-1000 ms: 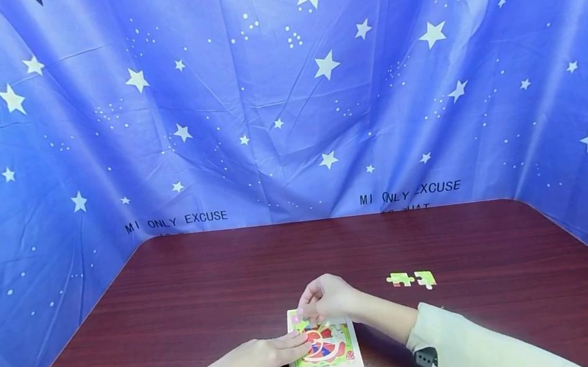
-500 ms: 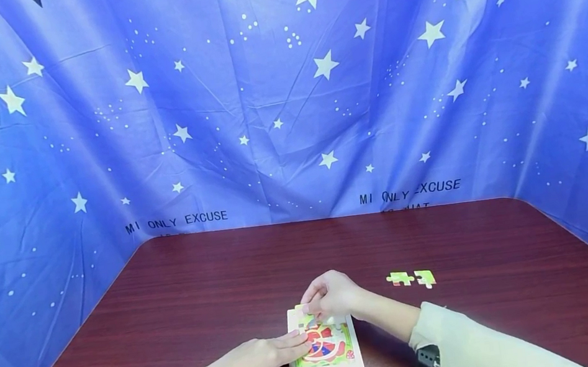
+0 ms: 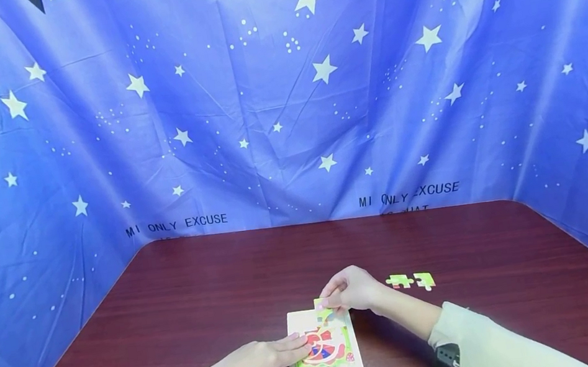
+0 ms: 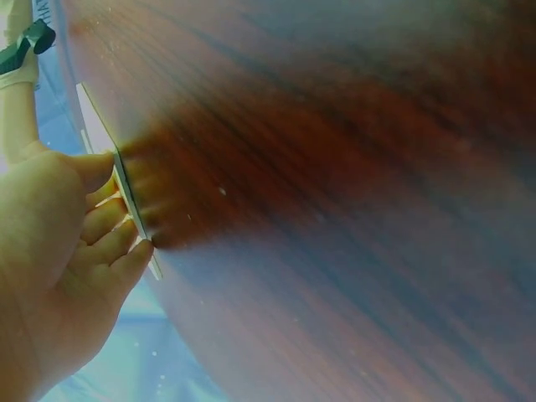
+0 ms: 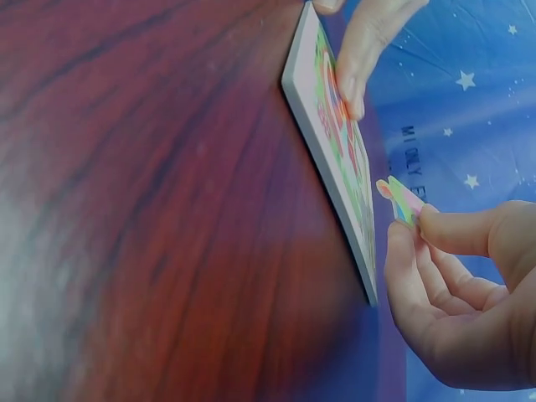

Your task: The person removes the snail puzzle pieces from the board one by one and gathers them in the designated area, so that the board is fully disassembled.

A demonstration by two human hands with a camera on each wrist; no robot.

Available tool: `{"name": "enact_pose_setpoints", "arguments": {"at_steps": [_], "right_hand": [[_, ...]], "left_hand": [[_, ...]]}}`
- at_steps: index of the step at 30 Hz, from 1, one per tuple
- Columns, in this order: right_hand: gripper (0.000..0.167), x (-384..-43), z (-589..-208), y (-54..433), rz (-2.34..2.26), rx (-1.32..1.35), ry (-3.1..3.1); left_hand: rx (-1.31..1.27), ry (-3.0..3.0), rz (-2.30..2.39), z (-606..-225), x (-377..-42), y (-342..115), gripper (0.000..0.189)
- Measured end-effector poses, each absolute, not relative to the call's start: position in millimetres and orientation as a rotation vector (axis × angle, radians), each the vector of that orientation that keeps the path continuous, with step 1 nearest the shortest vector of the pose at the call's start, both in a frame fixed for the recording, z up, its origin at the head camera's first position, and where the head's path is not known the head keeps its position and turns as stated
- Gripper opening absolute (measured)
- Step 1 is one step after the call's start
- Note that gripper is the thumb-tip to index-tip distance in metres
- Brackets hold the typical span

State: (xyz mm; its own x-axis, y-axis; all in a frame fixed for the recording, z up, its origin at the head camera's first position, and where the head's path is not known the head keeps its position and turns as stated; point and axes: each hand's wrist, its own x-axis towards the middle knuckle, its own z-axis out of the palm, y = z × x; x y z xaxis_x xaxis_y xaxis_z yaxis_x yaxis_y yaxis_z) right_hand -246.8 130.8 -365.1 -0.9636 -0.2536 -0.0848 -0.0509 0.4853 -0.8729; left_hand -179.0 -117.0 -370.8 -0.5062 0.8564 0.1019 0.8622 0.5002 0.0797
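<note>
A small jigsaw board with a pale frame (image 3: pixel 356 353) lies on the table, and red, blue and green pieces fill its lower part. My left hand (image 3: pixel 265 363) rests its straight fingers on the picture's left side, its thumb at the board's near left edge. Between thumb and fingertips, my right hand (image 3: pixel 352 288) pinches a jigsaw piece (image 5: pixel 405 201), mostly green and yellow with some pink and blue. In the head view this piece overlaps the bare far strip of the board, right of its middle. The right wrist view shows the piece held off the board's surface.
Two loose green jigsaw pieces lie on the dark wood table (image 3: pixel 202 290) to the right of the board: a left one (image 3: pixel 400 281) and a right one (image 3: pixel 424 280). A blue curtain (image 3: pixel 258 88) with white stars hangs around the table's back and sides.
My right hand has carried the jigsaw piece from the board's far left corner toward the right along its far side. The left hand stays on the board.
</note>
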Motion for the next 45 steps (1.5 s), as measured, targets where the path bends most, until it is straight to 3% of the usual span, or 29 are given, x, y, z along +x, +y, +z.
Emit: {"name": "enact_pose_setpoints", "arguments": {"at_steps": [19,29,45], "right_hand": [[0.020,-256.4,-356.6,179.2,-1.539,-0.251,2.517],[0.015,-265.6,-353.9,197.6,-1.425,-0.069,2.679],[0.004,-271.6,-360.4,206.8,-1.163,-0.005,2.998]], "left_hand": [[-1.526,-2.627,-0.115,-373.1,-177.2,-118.0,0.042],[-1.523,-2.605,-0.098,-374.5,-177.0,-118.2,0.042],[-1.534,-2.602,-0.114,-374.7,-177.9,-117.9,0.042]]}}
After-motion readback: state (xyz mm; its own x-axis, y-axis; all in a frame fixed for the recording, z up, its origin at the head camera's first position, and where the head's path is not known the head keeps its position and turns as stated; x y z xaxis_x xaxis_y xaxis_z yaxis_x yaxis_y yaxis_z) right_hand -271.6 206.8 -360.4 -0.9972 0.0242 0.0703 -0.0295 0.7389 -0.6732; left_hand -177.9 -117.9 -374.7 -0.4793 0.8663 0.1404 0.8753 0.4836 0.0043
